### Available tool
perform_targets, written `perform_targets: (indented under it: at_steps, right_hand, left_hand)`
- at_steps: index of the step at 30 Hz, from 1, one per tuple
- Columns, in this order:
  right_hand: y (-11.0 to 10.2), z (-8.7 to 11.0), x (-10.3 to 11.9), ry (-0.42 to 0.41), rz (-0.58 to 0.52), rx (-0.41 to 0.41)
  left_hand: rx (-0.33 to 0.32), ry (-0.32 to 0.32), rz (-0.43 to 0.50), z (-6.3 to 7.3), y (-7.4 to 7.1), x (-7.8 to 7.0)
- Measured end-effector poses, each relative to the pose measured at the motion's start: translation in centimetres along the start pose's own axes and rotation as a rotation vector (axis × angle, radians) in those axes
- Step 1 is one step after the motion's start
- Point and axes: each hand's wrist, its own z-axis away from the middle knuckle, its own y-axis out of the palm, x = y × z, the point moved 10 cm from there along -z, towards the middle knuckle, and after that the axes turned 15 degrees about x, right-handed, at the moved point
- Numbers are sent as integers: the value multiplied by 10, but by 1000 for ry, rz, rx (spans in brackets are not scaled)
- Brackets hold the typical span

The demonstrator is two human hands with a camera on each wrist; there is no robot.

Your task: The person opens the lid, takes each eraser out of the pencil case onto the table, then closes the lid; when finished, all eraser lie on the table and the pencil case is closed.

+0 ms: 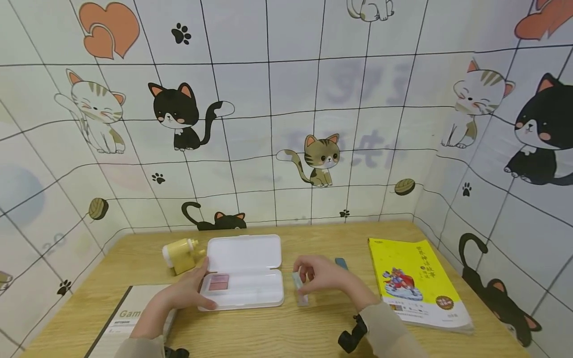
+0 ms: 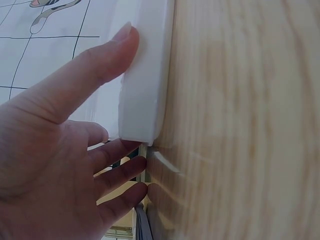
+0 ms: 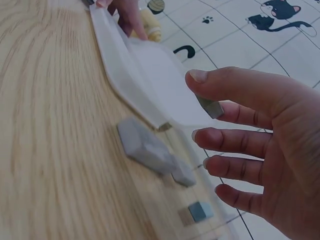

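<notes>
A white hinged case point(image 1: 267, 292) lies open on the table, its lid tipped back. Two small pieces, one pinkish red point(image 1: 218, 286) and one mauve point(image 1: 220, 278), sit at its left end. My left hand point(image 1: 190, 291) holds that end, thumb along the front wall and fingers around the side. To the right of the case, my right hand point(image 1: 319, 274) pinches a small grey-green block point(image 3: 212, 107) between thumb and index finger; the other fingers are loosely spread. Below it in the right wrist view are grey blocks point(image 3: 145, 145) and a teal block point(image 3: 200, 211), blurred.
A yellow bottle point(image 1: 181, 256) lies behind my left hand. At the front left is a pale notebook point(image 1: 127, 318). A yellow book point(image 1: 414, 278) lies on the right. A cat-patterned curtain point(image 1: 268, 114) surrounds the wooden table point(image 1: 241, 330) at the back and sides.
</notes>
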Motion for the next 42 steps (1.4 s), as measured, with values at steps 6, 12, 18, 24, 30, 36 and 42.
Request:
perform_targets:
  at_steps: [6, 12, 18, 24, 30, 36, 42]
  right_hand:
    - [-4, 16, -15, 42, 16, -48]
    - [-6, 27, -28, 72, 14, -61]
    - [-10, 37, -35, 94, 20, -67]
    - [-10, 41, -44, 150, 26, -60]
    - [-8, 43, -49, 179, 34, -43]
    - [-4, 44, -48, 166, 37, -26]
    - [-2, 44, -50, 168, 62, -24]
  left_hand:
    - [2, -6, 3, 0, 0, 4]
    - [-5, -5, -7, 0, -1, 5]
    - [10, -21, 13, 0, 0, 7]
    - [3, 7, 9, 1, -1, 3]
    - [0, 19, 8, 2, -1, 1]
    - [1, 12, 11, 1, 0, 2]
    - [6, 13, 17, 0, 1, 0]
